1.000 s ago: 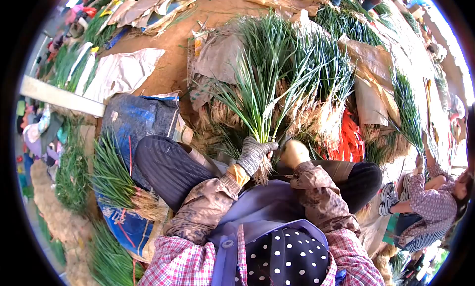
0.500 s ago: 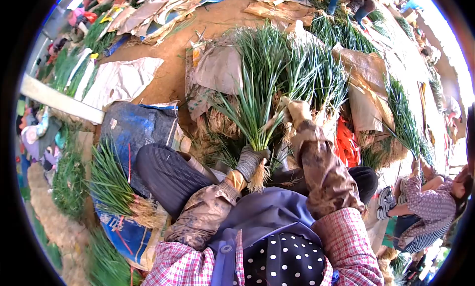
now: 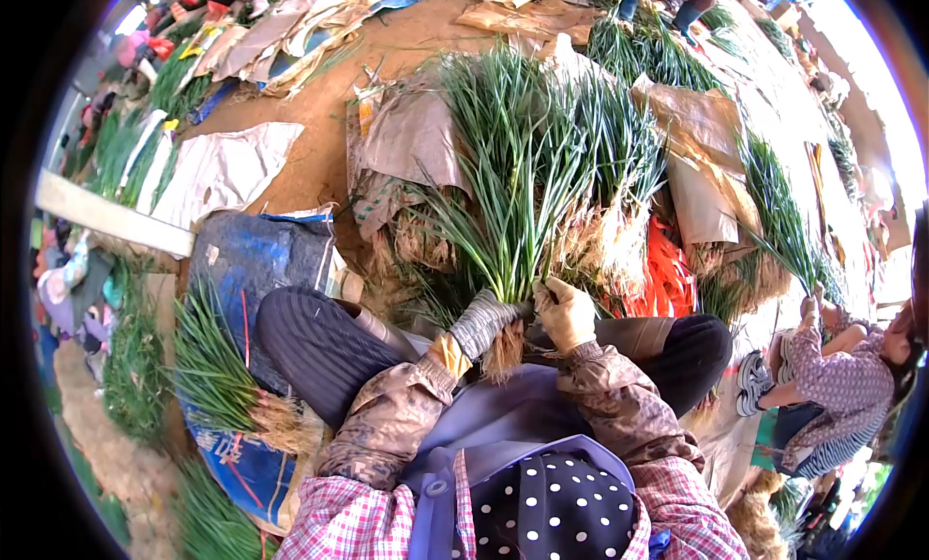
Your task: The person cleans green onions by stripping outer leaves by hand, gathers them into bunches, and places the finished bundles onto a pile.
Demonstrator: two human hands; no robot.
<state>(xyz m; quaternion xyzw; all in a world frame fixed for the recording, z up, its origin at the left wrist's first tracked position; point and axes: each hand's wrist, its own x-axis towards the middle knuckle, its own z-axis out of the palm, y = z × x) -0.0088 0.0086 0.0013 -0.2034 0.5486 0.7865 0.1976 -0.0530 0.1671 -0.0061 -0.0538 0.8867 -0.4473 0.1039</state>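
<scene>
My left hand [image 3: 481,323], in a grey glove, is closed around the lower stems of a bunch of chive-like greens [image 3: 508,221]. The long leaves fan up and away from me, and pale brown roots [image 3: 502,354] hang below the fist. Close at the bunch's right side is my right hand [image 3: 566,315] in a cream glove, its fingers pinched on stalks at the bunch's edge; the fingertips are partly hidden. Just beyond stands a larger pile of the same greens [image 3: 616,139], its tangled roots [image 3: 610,255] facing me.
A tied bunch [image 3: 218,366] lies left on a blue-black sack [image 3: 256,255]. Red strips [image 3: 665,274] lie right of the pile. Brown sheeting [image 3: 711,153] covers greens behind them. Another person [image 3: 837,376] sits at right, holding greens. A white bar [image 3: 116,216] crosses at left.
My right hand has come back from the pile toward me and down to the bunch in my left hand. The bunch looks fuller on its right side. My left hand keeps its grip.
</scene>
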